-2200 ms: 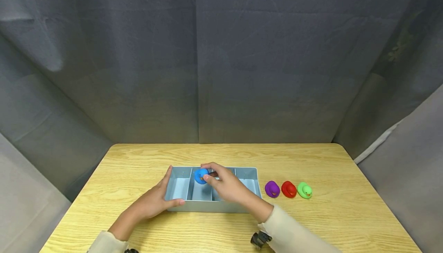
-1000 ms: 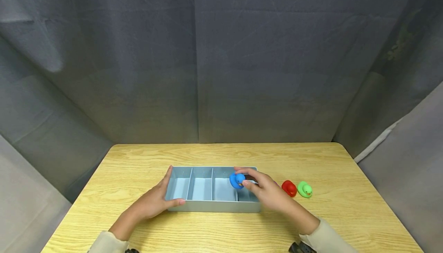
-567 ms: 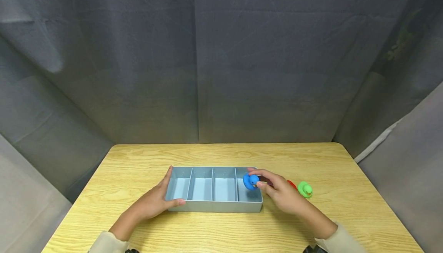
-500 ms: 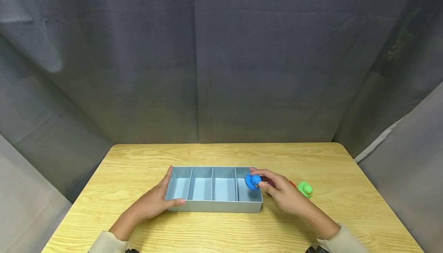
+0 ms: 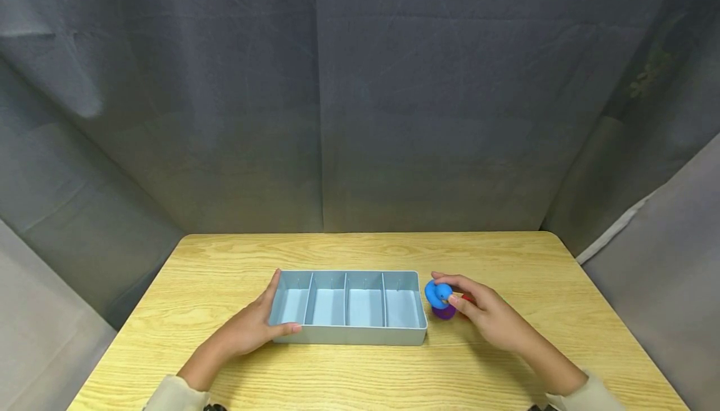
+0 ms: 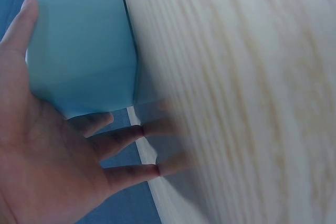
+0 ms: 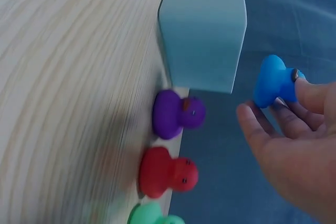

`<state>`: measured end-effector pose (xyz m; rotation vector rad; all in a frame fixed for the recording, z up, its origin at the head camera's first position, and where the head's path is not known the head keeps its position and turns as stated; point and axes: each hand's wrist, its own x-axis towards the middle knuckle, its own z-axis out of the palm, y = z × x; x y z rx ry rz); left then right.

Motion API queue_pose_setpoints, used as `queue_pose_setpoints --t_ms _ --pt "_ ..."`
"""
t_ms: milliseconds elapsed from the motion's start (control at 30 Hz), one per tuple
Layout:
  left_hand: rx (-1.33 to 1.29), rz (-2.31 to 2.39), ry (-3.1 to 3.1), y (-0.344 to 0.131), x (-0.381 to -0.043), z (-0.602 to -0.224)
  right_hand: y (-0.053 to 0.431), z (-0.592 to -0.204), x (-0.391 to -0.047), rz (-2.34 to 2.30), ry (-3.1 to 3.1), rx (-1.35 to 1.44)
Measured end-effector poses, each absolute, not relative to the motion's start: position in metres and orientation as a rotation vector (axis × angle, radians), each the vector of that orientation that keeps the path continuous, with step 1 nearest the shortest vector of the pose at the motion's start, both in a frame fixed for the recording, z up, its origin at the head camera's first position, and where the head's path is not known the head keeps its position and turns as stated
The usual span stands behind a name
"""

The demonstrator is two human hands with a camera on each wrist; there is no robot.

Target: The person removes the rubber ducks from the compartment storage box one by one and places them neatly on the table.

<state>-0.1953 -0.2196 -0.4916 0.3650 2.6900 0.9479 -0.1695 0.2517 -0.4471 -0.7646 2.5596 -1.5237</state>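
A blue rubber duck [image 5: 438, 294] is pinched between the thumb and fingers of my right hand [image 5: 495, 317], held above the table just right of the box. Beneath it, a purple rubber duck [image 5: 444, 313] is partly covered in the head view. My left hand [image 5: 253, 323] holds the left end of a pale blue divided box [image 5: 349, 336], its thumb along the front wall and a finger at the back corner. All the box's compartments hold nothing. In the right wrist view the blue duck [image 7: 275, 81] is clear of the table.
A red rubber duck [image 7: 163, 172] sits on the wooden table [image 5: 337, 376] beside the purple duck. Past it is a green rubber duck [image 7: 149, 214], which my right hand hides in the head view. Grey curtains [image 5: 360, 117] surround the table's back and sides.
My right hand has carried the blue duck rightward from over the box's second compartment, past its right end, to above the purple duck. My left hand and the box have stayed put.
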Motion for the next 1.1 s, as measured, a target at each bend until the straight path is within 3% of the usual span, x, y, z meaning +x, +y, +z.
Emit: queue_pose_setpoints --t_ms 1100 --pt "0.360 0.944 2.692 -0.219 -0.196 -0.492 0.372 -0.461 -0.162 -1.417 2.750 -0.854"
